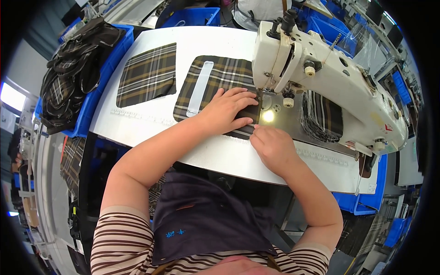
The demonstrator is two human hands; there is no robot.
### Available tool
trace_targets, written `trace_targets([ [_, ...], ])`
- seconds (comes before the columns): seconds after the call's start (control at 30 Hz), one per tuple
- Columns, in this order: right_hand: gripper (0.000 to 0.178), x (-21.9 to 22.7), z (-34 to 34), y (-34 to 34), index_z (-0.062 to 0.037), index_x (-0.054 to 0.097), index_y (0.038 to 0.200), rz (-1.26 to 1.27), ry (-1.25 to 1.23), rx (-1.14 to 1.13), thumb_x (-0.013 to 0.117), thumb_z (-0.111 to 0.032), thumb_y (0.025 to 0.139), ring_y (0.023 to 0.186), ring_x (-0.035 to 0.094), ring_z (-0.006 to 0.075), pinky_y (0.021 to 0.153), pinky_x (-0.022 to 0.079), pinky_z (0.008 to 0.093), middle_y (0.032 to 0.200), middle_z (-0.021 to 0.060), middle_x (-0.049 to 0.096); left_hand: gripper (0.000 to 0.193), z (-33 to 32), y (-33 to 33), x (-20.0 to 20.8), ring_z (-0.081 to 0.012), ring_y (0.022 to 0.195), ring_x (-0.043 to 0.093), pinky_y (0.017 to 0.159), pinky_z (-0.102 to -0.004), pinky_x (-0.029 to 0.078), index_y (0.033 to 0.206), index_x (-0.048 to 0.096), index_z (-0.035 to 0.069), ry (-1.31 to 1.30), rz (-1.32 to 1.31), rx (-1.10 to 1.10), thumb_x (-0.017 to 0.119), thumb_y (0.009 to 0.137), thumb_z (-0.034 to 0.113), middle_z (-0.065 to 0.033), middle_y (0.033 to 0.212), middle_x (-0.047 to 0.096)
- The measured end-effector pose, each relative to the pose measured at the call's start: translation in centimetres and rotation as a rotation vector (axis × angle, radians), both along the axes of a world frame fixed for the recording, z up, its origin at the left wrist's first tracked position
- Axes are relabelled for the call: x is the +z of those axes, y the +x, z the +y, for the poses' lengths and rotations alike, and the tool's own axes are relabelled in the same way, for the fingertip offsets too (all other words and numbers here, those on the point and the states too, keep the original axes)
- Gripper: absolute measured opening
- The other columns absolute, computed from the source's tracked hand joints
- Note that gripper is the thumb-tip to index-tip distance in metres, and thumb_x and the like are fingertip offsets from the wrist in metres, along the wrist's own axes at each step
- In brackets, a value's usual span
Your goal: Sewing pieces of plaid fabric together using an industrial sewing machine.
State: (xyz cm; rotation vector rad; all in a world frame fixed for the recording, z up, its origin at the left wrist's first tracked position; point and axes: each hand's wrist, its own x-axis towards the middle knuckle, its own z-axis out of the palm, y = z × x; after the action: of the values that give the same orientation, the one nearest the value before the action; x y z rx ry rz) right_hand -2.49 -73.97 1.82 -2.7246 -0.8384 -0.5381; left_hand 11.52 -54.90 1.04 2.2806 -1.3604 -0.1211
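Note:
A dark plaid fabric panel point(220, 68) lies on the white sewing table, its right edge under the head of a white sewing machine point(293, 59). On top of the panel rests a pale, narrow strip point(200, 89). My left hand point(229, 107) is spread flat on the cloth, just left of the needle area. At the panel's near right corner my right hand point(274, 146) is closed, thumb and forefinger pinching the fabric edge. Its fingertips hide the exact grip. The needle tip is too small to make out.
Another plaid piece point(149, 73) lies farther left on the table point(105, 121). A blue bin point(87, 114) heaped with dark plaid pieces stands at the left edge. Stacked plaid pieces point(323, 117) sit under the machine's arm. Rulers point(323, 156) run along the near edge.

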Motion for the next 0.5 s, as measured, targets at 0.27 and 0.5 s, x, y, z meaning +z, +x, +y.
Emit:
trace_targets([
  [0.27,0.015,-0.9,-0.7,1.3,-0.0002,0.068,0.096,-0.063,0.083,-0.068,0.068,-0.004,0.081,0.106,0.070,0.0314,0.090,0.057,0.0421,0.099,0.0129,0.067,0.043,-1.0,2.5,-0.6,-0.0281,0.147,0.042,0.110,-0.0584,0.036,0.128,0.060,0.011,-0.014,0.018,0.024,0.074,0.094,0.034,-0.0057,0.146,0.058],
  [0.5,0.021,-0.7,-1.0,2.2,0.0010,0.070,0.104,0.011,0.075,-0.205,0.074,-0.010,0.087,0.097,0.065,0.0299,0.086,0.054,0.0423,0.098,0.0110,0.064,0.047,-2.2,4.3,-0.3,-0.0274,0.148,0.041,0.112,-0.0643,0.034,0.132,0.059,0.011,0.024,0.078,0.073,0.073,0.094,0.035,-0.0060,0.144,0.059],
])
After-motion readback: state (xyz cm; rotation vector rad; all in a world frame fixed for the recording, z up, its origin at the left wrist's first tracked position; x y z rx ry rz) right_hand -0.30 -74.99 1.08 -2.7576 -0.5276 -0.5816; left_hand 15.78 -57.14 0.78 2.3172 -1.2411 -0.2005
